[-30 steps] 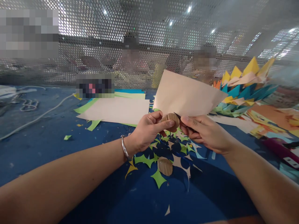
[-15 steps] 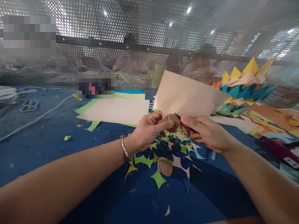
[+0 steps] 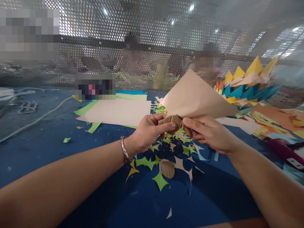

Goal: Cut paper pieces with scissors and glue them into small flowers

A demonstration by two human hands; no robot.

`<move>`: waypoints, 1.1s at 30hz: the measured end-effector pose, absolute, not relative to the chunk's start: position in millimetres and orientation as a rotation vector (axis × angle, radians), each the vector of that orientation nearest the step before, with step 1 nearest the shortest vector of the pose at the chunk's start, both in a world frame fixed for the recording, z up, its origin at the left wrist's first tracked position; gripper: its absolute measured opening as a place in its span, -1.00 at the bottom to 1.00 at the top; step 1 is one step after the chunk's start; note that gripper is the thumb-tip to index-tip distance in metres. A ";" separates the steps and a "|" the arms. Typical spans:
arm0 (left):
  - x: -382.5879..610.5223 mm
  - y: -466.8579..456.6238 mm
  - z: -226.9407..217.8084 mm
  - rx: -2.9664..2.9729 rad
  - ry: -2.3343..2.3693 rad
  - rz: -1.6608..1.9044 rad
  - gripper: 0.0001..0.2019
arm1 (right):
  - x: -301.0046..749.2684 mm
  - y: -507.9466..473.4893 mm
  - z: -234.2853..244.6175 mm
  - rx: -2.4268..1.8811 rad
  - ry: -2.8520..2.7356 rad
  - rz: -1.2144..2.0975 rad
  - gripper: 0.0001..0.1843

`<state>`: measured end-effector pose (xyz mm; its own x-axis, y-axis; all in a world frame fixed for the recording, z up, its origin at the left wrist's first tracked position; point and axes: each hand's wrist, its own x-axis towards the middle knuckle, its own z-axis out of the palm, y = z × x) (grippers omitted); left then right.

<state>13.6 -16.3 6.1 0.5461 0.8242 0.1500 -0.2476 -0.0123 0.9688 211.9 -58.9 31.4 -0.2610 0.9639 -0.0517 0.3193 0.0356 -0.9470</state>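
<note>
My left hand [image 3: 148,129] is closed, its thumb pressing a round wooden disc [image 3: 173,122] against a pale pink sheet of paper [image 3: 197,95]. One corner of the sheet points up and away from me. Close to the disc's right edge, my right hand [image 3: 201,129] grips a thin tool with a dark pointed tip [image 3: 178,117]. Most of that tool is hidden by the fingers, so its kind cannot be told. A second wooden disc [image 3: 167,168] lies on the blue table among green paper scraps [image 3: 160,181] and pink scraps [image 3: 181,164] with curved edges.
Stacked sheets [image 3: 118,110] lie at the left, near a white cable [image 3: 40,118]. Folded paper spikes [image 3: 251,85] stand at the back right. A purple tool [image 3: 282,152] lies at the right edge. Behind the table rises a perforated screen [image 3: 152,38], with people beyond it.
The pink sheet has turned clockwise, so a corner now points up. Both hands stay close together at the disc, nearly in the same place.
</note>
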 end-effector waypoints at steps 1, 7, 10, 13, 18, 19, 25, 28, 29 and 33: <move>13.7 -16.1 6.1 1.320 0.567 0.924 -0.79 | 211.9 -58.8 31.4 -1.323 -1.654 1.231 -0.45; 15.5 -13.8 4.7 1.240 0.539 0.988 -0.66 | 212.7 -58.5 30.4 -1.330 -1.648 1.203 -0.46; 15.8 -13.8 5.3 1.225 0.504 0.995 -0.64 | 212.8 -58.4 30.0 -1.353 -1.642 1.190 -0.46; 15.8 -13.8 5.6 1.222 0.517 0.993 -0.64 | 211.9 -58.2 30.2 -1.349 -1.644 1.190 -0.45; 15.4 -12.2 4.1 1.203 0.538 1.005 -0.62 | 210.6 -58.0 30.3 -1.315 -1.661 1.204 -0.45; 15.2 -12.0 3.9 1.205 0.531 1.008 -0.63 | 210.6 -57.9 30.1 -1.309 -1.662 1.206 -0.46; 14.1 -11.6 4.1 1.259 0.497 1.003 -0.68 | 211.7 -57.0 29.6 -1.282 -1.676 1.204 -0.46; 13.7 -12.7 5.2 1.292 0.540 1.001 -0.72 | 212.9 -56.4 29.0 -1.283 -1.666 1.198 -0.47; 13.7 -13.1 5.6 1.297 0.550 1.000 -0.74 | 213.3 -56.2 28.6 -1.282 -1.662 1.195 -0.47; 13.7 -14.0 6.5 1.320 0.549 0.996 -0.80 | 213.7 -55.7 27.5 -1.283 -1.645 1.196 -0.47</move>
<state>13.7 -14.0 6.5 0.5010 0.8427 0.1969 -0.2838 -0.0549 0.9573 213.7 -55.7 27.5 -0.2453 0.9694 -0.0019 0.3010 0.0743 -0.9507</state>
